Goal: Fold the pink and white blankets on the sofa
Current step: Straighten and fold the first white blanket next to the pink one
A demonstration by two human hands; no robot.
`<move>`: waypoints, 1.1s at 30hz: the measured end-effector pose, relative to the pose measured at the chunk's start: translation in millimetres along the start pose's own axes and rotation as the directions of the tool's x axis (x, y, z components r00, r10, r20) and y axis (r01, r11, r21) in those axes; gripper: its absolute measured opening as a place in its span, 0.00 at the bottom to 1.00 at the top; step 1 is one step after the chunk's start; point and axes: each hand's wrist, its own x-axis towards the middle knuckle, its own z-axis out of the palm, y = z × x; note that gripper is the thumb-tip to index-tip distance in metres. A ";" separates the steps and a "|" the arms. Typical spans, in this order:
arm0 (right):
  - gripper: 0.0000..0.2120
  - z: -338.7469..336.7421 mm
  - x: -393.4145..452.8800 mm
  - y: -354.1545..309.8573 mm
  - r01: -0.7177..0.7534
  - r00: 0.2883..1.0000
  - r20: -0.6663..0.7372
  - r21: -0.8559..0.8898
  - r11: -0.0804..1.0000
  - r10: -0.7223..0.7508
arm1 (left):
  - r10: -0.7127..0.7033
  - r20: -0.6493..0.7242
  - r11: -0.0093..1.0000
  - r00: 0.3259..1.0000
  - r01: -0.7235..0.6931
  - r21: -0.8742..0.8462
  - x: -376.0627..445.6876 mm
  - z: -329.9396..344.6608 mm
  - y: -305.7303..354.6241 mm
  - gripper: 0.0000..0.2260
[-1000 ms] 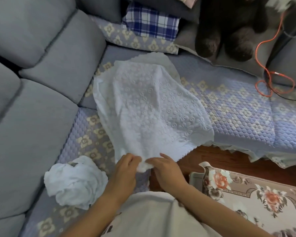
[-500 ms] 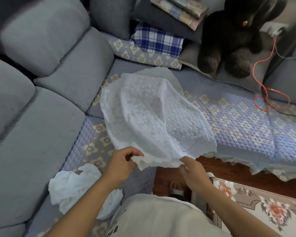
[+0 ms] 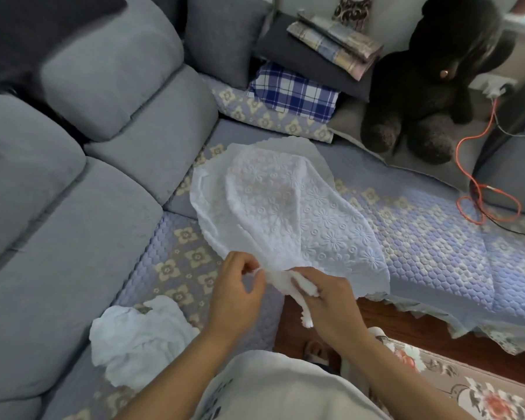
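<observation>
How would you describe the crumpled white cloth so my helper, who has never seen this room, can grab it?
Start at the grey sofa and look at its quilted floral seat cover. The crumpled white cloth lies there in a loose heap near the seat's front edge. Unlike the embossed white blanket spread out beside it, it is plain, bunched and unheld.

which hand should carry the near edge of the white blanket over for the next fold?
Probably right hand: it grips the bunched near edge of the white blanket. Left hand only pinches a small bit beside it.
</observation>
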 end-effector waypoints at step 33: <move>0.08 -75.5 8.2 -42.5 0.111 0.994 -0.014 -0.010 0.994 -0.111 | 0.318 0.500 0.516 0.806 -0.589 0.622 93.2 30.1 -54.9 0.04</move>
